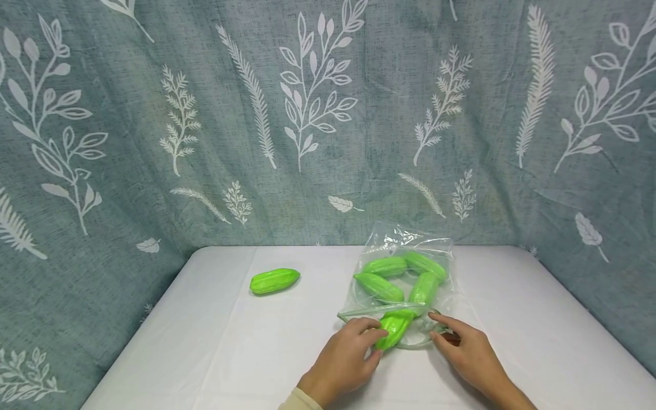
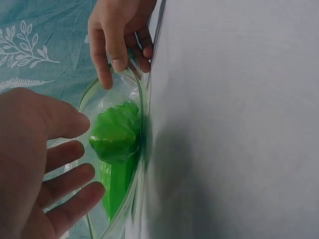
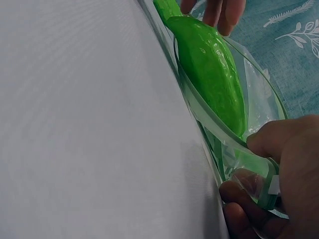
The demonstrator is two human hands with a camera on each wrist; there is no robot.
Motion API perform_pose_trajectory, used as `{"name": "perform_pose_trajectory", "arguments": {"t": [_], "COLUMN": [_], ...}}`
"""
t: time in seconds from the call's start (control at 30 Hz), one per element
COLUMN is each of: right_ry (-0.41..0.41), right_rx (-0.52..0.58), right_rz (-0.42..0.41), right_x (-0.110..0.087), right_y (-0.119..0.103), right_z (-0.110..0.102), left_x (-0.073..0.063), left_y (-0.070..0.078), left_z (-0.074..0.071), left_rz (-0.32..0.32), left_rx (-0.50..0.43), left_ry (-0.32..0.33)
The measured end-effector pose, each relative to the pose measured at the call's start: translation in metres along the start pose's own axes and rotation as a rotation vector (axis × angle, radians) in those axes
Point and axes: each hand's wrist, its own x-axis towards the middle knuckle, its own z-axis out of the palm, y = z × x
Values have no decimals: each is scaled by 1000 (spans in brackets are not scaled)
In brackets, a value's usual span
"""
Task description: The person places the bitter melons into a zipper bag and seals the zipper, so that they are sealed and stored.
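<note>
A clear zip bag (image 1: 405, 234) lies on the table with its green-edged mouth toward me and several ridged green fruits (image 1: 379, 287) inside, which look like star fruits. One more green fruit (image 1: 393, 331) rests in the bag's mouth, its near end at the opening. My left hand (image 1: 344, 354) is beside that fruit, its fingers apart and loosely extended in the left wrist view; firm contact cannot be made out. My right hand (image 1: 470, 352) pinches the bag's rim at the right side, thumb on the edge (image 3: 239, 139) and fingers behind the plastic.
Another green fruit (image 1: 274, 281) lies by itself on the white tabletop (image 1: 246, 347), left of the bag. A blue-grey leaf-patterned cloth (image 1: 318, 199) hangs behind the table and at both sides.
</note>
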Motion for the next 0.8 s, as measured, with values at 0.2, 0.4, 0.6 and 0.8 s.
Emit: {"name": "perform_pose_trajectory", "arguments": {"t": [0.2, 0.4, 0.6, 0.8], "right_ry": [0, 0, -1, -12], "right_rx": [-12, -13, -18, -12], "right_rz": [2, 1, -9, -9], "right_x": [0, 0, 0, 0], "right_y": [0, 0, -2, -3], "right_z": [0, 0, -1, -2], "left_x": [1, 1, 1, 4], "left_y": [2, 6, 9, 11], "left_z": [0, 1, 2, 3], "left_rz": [91, 113, 125, 148], "left_rx": [61, 79, 108, 145], "left_ry": [16, -30, -77, -105]}}
